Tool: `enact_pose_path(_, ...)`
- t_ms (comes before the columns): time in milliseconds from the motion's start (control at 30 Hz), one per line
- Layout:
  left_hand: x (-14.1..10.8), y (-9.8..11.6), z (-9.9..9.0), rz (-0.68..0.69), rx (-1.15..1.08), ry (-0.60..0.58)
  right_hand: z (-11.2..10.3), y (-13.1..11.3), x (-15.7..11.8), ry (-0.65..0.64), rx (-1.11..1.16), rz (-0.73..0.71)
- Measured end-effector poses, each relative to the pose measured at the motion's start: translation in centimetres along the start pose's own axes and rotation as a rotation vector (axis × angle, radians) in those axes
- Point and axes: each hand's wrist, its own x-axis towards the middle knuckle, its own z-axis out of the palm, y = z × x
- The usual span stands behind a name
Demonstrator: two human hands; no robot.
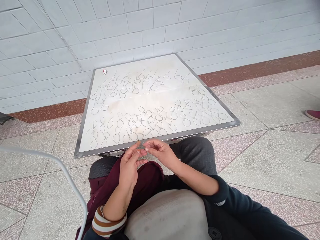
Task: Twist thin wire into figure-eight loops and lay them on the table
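My left hand (130, 163) and my right hand (161, 152) meet over my lap, just below the near edge of a white table (140, 100). Both hold a thin wire loop (143, 159) pinched between the fingertips. Several figure-eight wire pieces (120, 123) lie along the near half and right side of the tabletop. Farther back are several single loops with straight tails (146, 90). The wire between my fingers is fine, and its exact shape is hard to make out.
A small white and red object (105, 71) sits at the table's far left corner. A pale curved tube (67, 173) rises at my left. Behind the table stands a tiled wall (140, 30). A red shoe (313, 114) shows at far right.
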Motion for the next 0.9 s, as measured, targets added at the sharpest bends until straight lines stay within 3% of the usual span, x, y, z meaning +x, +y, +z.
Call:
enact_pose_path(467,0.16,0.6,-0.12,-0.25,-0.22,-0.184,-0.51,-0.4,0.37,-0.055,-0.021,0.052)
enact_pose_path(733,0.36,0.13,-0.18,-0.272,-0.246,-0.141,-0.75,-0.54,0.4,-0.113,-0.066,0.03)
enact_pose_path(900,0.28,-0.12,-0.1,-0.228,-0.218,-0.076,-0.72,-0.26,0.29,-0.084,-0.114,0.0)
